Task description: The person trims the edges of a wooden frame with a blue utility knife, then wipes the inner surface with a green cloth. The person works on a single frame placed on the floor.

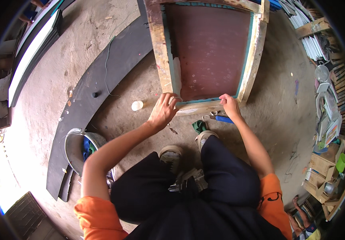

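Note:
A large wooden frame [161, 60] with a dark red-brown mesh panel [210, 48] and a teal border lies on the concrete floor in front of me. My left hand [162, 111] rests on the frame's near left corner, fingers curled over the wooden edge. My right hand [230, 105] presses on the near edge toward the right corner, fingertips on the teal border. Below the frame's near edge lie blue-handled scissors [220, 117] and a green rag [199, 126]. My sandalled feet [172, 154] stand just behind.
A white round lid [137, 105] lies left of the frame. A metal basin [76, 146] with blue cloth stands at lower left on a long black sheet [100, 80]. Stacked boards [32, 52] lean at far left. Shelves with papers and containers [328, 120] crowd the right.

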Tool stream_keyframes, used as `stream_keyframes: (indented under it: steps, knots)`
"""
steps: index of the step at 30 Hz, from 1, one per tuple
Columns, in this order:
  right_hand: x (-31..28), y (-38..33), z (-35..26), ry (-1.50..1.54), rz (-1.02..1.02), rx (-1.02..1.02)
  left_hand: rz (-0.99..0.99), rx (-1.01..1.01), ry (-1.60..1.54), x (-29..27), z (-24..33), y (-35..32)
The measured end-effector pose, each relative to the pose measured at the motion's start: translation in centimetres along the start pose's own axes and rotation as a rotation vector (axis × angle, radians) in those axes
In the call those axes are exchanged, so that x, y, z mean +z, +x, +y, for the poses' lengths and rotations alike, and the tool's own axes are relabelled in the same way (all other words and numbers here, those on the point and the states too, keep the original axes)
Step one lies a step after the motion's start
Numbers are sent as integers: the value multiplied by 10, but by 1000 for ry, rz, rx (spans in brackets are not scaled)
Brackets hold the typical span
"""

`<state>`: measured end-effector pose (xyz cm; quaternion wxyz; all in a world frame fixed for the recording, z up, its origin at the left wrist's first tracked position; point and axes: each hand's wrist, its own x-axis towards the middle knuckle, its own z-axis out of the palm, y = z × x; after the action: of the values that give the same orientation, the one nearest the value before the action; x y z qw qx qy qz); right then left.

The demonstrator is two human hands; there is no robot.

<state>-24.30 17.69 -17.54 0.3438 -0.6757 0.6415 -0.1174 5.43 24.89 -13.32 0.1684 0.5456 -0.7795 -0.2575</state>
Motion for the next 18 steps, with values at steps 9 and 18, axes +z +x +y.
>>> stream_keyframes:
  steps: [9, 18]
  knots:
    - [29, 11, 40, 328, 146, -230, 634, -1277, -1682, 146, 55, 87]
    - [35, 6, 35, 292, 322, -287, 1077, -1648, -1901, 148, 86, 132]
